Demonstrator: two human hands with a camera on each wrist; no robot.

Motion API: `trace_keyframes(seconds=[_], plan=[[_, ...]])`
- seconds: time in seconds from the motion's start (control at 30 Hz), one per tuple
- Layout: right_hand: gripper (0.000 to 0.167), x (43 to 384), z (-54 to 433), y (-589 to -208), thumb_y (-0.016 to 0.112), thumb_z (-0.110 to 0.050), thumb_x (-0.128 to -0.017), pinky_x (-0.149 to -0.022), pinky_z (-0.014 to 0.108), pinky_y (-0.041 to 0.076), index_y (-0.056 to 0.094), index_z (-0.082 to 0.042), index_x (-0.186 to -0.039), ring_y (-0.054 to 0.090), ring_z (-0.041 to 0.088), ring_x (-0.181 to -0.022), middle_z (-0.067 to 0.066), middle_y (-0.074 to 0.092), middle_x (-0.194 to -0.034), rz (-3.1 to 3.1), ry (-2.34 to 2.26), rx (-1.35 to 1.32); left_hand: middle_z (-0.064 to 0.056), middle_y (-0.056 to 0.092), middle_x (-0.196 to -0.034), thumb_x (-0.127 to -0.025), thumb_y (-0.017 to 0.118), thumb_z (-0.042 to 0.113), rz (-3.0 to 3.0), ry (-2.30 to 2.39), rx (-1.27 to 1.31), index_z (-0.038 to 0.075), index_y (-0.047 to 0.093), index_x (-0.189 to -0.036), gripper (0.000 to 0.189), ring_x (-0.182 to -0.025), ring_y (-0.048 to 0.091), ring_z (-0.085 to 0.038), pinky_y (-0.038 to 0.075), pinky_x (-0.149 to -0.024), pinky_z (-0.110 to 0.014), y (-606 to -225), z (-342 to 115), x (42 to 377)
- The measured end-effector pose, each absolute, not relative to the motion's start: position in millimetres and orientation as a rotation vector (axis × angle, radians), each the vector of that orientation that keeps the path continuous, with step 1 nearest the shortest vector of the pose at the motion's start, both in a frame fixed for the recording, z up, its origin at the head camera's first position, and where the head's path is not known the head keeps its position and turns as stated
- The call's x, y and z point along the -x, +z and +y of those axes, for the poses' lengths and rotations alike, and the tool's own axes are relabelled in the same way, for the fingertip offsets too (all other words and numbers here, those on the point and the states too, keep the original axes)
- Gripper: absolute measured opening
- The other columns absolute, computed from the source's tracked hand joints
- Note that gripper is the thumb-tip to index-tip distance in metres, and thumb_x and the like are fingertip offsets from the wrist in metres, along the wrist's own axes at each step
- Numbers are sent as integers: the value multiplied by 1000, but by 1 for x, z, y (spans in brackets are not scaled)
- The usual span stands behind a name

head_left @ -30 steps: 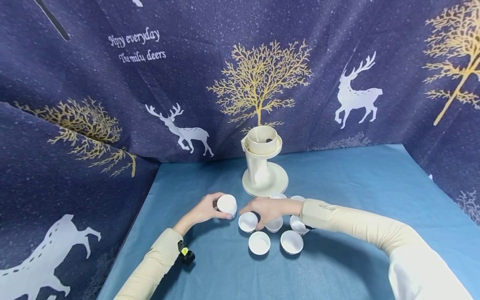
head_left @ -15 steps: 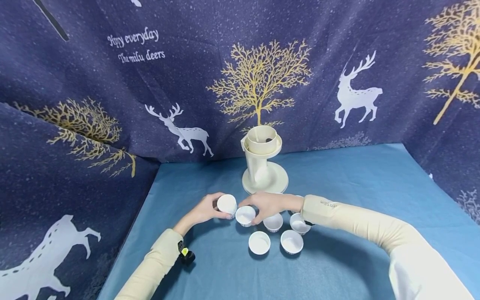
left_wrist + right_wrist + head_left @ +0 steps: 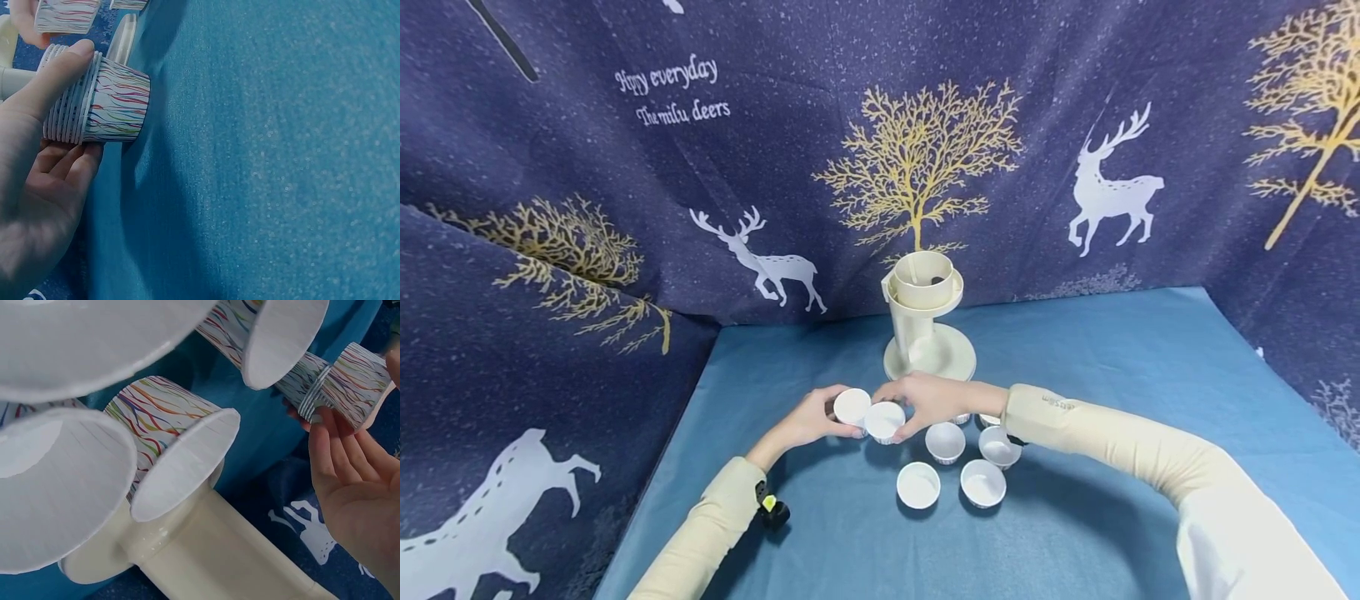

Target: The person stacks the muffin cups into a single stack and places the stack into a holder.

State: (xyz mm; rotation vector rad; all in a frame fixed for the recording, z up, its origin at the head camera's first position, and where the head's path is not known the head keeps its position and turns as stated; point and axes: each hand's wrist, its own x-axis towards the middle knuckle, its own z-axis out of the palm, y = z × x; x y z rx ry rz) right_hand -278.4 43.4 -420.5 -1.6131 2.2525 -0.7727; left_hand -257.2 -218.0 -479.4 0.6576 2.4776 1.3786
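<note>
My left hand [image 3: 814, 417] grips a stack of white paper baking cups [image 3: 97, 100] with multicoloured wavy lines, their rims bunched closely together. Beside it, my right hand [image 3: 928, 398] holds one more cup [image 3: 884, 422] of this kind, fingers and thumb around its side, just right of the stack. In the head view, the two overlap at their edges. The right wrist view shows the right hand [image 3: 356, 456] with a cup [image 3: 361, 384] at its fingers. Other single cups [image 3: 945, 442] stand mouth up below the right hand, some partly hidden by the forearm.
A cream stand [image 3: 925, 325] with a round base and an open cylinder on top stands behind the cups. Two cups [image 3: 918, 486] [image 3: 983, 483] are nearest the front. A blue cloth [image 3: 1112, 367] covers the table, with a deer-print curtain [image 3: 760, 150] behind.
The right hand has lifted a cup off the table and moved it up and left to the side of the stack. The left hand with the stack has hardly moved.
</note>
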Motion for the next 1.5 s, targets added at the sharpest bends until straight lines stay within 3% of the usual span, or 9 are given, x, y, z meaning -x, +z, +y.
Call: trace_keyframes(seconds=[0.43,0.8,1.13,1.5], plan=[[48,284,41,-422,75,-27,-83,-77,23,52,61,-5,-123,59,10,-89,3,67,-112,2278,-829,1663,-14,65,-117,-76,83,17,2476,1370,-665,4,59,-125,56,-100,63,-20,53,-83,-23,-478,-219,257],[47,287,37,-419,74,-23,-82,-79,42,55,60,-3,-122,59,17,-90,7,66,-112,2280,-929,1609,-10,65,-117,-74,84,17,2474,1356,-643,8,59,-125,57,-99,63,-17,53,-82,-24,-478,-221,258],[47,285,37,-415,74,-21,-82,-79,40,57,59,-3,-123,61,18,-93,8,65,-114,2271,-945,1566,-11,65,-118,-75,84,18,2472,1354,-650,8,58,-126,58,-101,63,-20,53,-82,-24,-478,-221,258],[45,285,30,-410,73,-23,-85,-78,27,55,57,-6,-124,61,14,-97,5,64,-116,2294,-980,1543,-9,64,-117,-77,83,19,2459,1351,-641,10,57,-127,57,-101,62,-21,52,-82,-25,-478,-221,257]])
